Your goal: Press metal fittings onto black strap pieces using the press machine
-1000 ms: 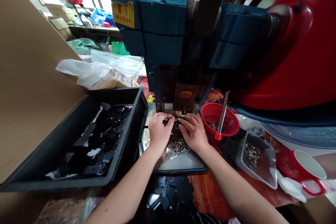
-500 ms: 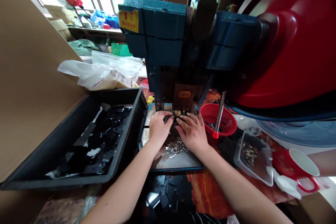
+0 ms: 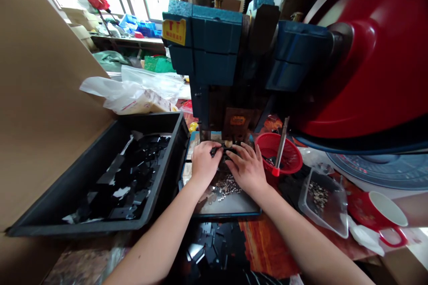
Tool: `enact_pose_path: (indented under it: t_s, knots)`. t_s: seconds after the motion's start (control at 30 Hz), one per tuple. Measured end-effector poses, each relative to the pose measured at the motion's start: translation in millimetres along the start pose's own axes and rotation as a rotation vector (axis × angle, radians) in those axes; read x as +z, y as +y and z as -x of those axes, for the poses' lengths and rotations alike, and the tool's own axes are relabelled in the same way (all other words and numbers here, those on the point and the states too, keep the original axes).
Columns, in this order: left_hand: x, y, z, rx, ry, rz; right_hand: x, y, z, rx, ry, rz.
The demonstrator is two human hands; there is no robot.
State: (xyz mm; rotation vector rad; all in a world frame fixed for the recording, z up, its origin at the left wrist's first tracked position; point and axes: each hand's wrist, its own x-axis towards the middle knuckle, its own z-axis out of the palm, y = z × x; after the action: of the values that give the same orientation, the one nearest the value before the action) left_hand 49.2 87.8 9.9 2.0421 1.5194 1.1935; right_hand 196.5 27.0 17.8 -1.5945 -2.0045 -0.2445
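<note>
My left hand (image 3: pixel 205 161) is closed in a pinch at the base of a blue press (image 3: pixel 214 67), with a small black piece (image 3: pixel 213 152) between thumb and fingers. Beside it my right hand (image 3: pixel 248 169) has its fingers spread, the tips at the dark work spot under the press head; whether they grip anything there is hidden. A pale round bit (image 3: pixel 228 143) shows between the hands below the ram. Small shiny metal parts (image 3: pixel 228 185) lie heaped on the metal tray (image 3: pixel 217 208) under my wrists.
To the left stands a black bin (image 3: pixel 147 220) of flat black pieces. On the right are a red basket (image 3: pixel 294 164) with a metal rod (image 3: pixel 281 144), a clear tub (image 3: pixel 329 220) of small metal parts, and a red mug (image 3: pixel 371 209). A large red wheel (image 3: pixel 374 67) overhangs them.
The view has shifted slightly, so everything sits a little further right. Both hands keep nearly the same place under the press.
</note>
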Motion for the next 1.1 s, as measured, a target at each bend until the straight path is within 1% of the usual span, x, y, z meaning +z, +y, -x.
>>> enact_pose_path:
  t_s: [0.13,0.23,0.3,0.37,0.47,0.5,0.53,0.57,0.63,0.67,0.77,0.83,0.97,1.03,1.1]
  knots:
    - [2.2,-1,-2,0.021,-0.018,0.023,2,0,-4,0.012,0.002,-0.058]
    - [1.1,-1,-2,0.026,-0.002,0.042,1,6,-3,0.045,0.044,-0.187]
    - [-2.5,-2,0,0.020,0.023,0.055,-1,12,3,0.104,0.089,-0.310]
    - [-8.2,-3,5,0.009,0.046,0.062,-5,19,17,0.249,0.123,-0.479]
    - [-17.8,-3,15,0.011,0.049,0.063,-13,28,46,0.575,0.136,-0.772]
    - [-20.5,-4,19,0.023,0.039,0.058,-16,31,57,0.654,0.134,-0.859]
    - [-22.8,-4,23,0.038,0.027,0.051,-19,33,66,0.707,0.141,-0.943]
    - [-24.8,-3,27,0.053,0.017,0.043,-22,35,74,0.731,0.147,-1.019]
    - [-28.0,-3,33,0.072,0.006,0.030,-28,37,85,0.724,0.162,-1.131]
    - [-29.6,-2,35,0.076,0.006,0.029,-30,38,87,0.709,0.160,-1.148]
    - [-35.6,-1,42,0.083,0.005,0.025,-35,40,84,0.665,0.114,-1.076]
    - [-41.0,-2,47,0.081,0.007,0.023,-36,42,77,0.619,0.116,-1.022]
    - [-54.1,-4,63,0.051,0.015,0.047,-29,44,69,0.509,0.172,-0.931]
    - [-61.3,-6,74,0.032,0.003,0.059,-22,43,72,0.503,0.181,-0.942]
    - [-69.2,-8,87,0.015,-0.018,0.060,-14,41,74,0.537,0.180,-1.017]
